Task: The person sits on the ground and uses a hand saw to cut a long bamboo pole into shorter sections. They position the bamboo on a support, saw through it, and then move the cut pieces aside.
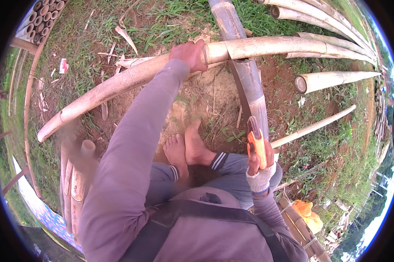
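A long, pale bamboo pole point(114, 85) runs across in front of me, curved by the lens. My left hand point(189, 56) is wrapped round it just left of a joint. Beneath it, a thicker greyish bamboo pole point(254, 85) crosses and bears it. A handsaw point(261, 152) with an orange handle is gripped in my right hand point(260, 162), which wears a whitish knit glove with the fingertips showing. Its dark blade reaches away along the grey pole to the pale pole, meeting it right of my left hand. How deep the blade sits cannot be told.
Several bamboo poles point(336, 81) lie at the right and far right. Cut bamboo ends point(44, 19) are stacked at the far left, and upright pieces point(77, 187) stand near my left arm. An orange bag point(308, 215) lies at the lower right. My bare feet point(192, 146) are below the pole.
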The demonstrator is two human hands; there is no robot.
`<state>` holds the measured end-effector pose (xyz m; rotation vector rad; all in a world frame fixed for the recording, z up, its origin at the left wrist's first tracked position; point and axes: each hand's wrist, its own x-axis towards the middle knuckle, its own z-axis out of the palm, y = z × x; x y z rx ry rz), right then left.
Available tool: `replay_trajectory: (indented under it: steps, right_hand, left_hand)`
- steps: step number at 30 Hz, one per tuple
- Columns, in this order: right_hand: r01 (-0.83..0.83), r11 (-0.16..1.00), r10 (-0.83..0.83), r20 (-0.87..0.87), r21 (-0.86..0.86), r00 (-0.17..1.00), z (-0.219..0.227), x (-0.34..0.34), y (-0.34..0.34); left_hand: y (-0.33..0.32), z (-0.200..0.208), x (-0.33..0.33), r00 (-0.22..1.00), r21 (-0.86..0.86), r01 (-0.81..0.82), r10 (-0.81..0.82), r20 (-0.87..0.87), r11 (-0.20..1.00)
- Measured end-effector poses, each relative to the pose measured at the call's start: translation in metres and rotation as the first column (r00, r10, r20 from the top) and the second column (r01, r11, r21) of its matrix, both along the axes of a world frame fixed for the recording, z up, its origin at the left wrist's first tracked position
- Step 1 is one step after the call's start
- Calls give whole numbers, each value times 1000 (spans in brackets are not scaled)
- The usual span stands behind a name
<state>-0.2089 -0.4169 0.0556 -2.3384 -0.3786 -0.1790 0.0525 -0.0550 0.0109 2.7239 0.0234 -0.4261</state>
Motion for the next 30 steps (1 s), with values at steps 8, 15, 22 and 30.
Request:
replay_trajectory:
  steps: [8,15,22,30]
  right_hand:
    - [12,998,-22,195,55,980,1,190,113]
    - [48,995,-52,40,93,998,-5,44,39]
    - [54,990,-58,31,132,998,-17,106,60]
    - [72,972,-89,71,223,993,-25,93,61]
  left_hand:
    - [-18,2,-3,997,11,13,-13,80,1000]
    - [-1,-3,2,1000,31,17,-16,-8,999]
    - [-10,-2,2,1000,28,26,-26,-7,999]
    - [-4,7,8,1000,42,28,-28,-5,999]
